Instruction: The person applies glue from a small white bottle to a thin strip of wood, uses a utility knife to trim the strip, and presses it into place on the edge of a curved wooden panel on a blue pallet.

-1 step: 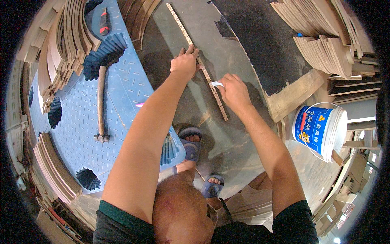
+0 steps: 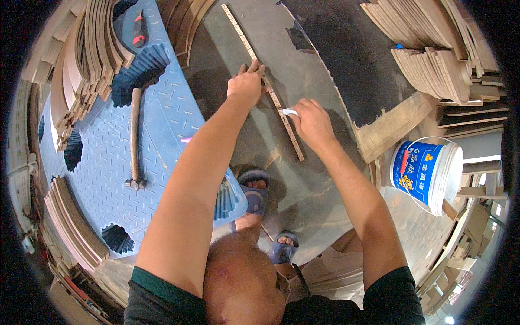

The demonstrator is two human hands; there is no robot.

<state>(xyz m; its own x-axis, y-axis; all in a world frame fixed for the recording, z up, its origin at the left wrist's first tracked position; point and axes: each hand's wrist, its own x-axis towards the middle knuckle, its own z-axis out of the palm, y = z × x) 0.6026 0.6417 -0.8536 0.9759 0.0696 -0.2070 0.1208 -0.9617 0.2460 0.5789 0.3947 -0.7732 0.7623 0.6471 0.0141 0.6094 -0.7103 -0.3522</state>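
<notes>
A long, narrow wooden strip (image 2: 236, 27) with light speckled patches slants across the dark work surface, its near end pointing to the lower right. My left hand (image 2: 246, 85) is closed on the strip near its middle, with fingertips at its edge and part of the strip hidden beneath them. Just below and to the right, my right hand (image 2: 313, 123) is closed around a small white object (image 2: 290, 112). Only the tip of that white object shows, touching or very near the strip; its kind is hidden by the fingers.
At left, a blue textured plastic pallet (image 2: 179, 103) bears a hammer (image 2: 135, 141), a red-and-black handled tool (image 2: 140, 30) and stacked curved wood pieces (image 2: 92, 49). A white-and-blue bucket (image 2: 417, 170) stands at right, below more curved wood stacks (image 2: 430, 70). A black sheet (image 2: 352, 59) lies at upper right.
</notes>
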